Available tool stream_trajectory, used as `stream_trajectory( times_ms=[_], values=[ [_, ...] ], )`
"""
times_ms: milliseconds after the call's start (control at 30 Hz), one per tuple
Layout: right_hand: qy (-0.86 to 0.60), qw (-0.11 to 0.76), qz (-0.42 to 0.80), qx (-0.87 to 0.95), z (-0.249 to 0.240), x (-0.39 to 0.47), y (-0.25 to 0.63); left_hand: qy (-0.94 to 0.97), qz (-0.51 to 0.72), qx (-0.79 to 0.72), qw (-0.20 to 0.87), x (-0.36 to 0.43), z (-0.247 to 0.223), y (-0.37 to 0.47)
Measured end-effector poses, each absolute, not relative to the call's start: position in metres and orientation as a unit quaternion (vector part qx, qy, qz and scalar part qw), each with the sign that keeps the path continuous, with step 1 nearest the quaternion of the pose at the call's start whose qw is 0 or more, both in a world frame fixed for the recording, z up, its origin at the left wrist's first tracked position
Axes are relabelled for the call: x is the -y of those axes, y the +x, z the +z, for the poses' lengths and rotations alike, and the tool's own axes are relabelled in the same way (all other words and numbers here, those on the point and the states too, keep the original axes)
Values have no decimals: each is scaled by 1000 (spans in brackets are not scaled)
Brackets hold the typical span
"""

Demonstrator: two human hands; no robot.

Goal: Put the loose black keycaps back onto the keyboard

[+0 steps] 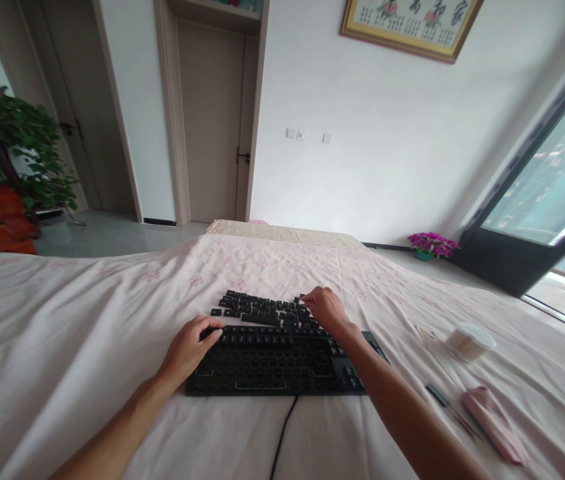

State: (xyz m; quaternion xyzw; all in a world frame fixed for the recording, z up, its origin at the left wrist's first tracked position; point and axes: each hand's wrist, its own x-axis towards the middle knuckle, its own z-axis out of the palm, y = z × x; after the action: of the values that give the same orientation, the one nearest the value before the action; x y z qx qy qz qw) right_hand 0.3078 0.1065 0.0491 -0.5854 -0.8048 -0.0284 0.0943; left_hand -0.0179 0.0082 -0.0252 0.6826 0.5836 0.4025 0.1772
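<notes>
A black keyboard (262, 367) lies on the cloth, with most of its key places bare and a row of keys along its far side. My left hand (193, 347) is closed around the far left corner of the keyboard. Behind the keyboard, loose black keycaps (252, 307) are laid out in rough rows. My right hand (326, 310) reaches across the keyboard to the right end of these rows. Its fingertips are pinched together at a keycap (303, 298), partly hidden by the fingers.
A pale flowered cloth (112, 320) covers the surface, with folds. To the right stand a clear tub of cotton swabs (470, 343), a pink pouch (492, 423) and a small dark tool (437, 395). The keyboard's cable (283, 433) runs toward me.
</notes>
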Motion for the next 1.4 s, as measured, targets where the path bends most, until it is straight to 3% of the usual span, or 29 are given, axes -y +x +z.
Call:
stream_trajectory(
  times_ms=[500, 1033, 1233, 1400],
  values=[
    [-597, 21, -58, 800, 36, -164, 284, 677, 407, -586, 180, -8, -23, -17],
    [-603, -3, -56, 796, 32, -175, 280, 679, 400, -591, 173, -6, -21, -17],
    [-588, 33, -54, 806, 50, -147, 282, 681, 399, -590, 169, -6, -21, -17],
    [-511, 141, -22, 848, 57, -92, 293, 679, 399, -592, 171, -6, -22, -17]
  ],
)
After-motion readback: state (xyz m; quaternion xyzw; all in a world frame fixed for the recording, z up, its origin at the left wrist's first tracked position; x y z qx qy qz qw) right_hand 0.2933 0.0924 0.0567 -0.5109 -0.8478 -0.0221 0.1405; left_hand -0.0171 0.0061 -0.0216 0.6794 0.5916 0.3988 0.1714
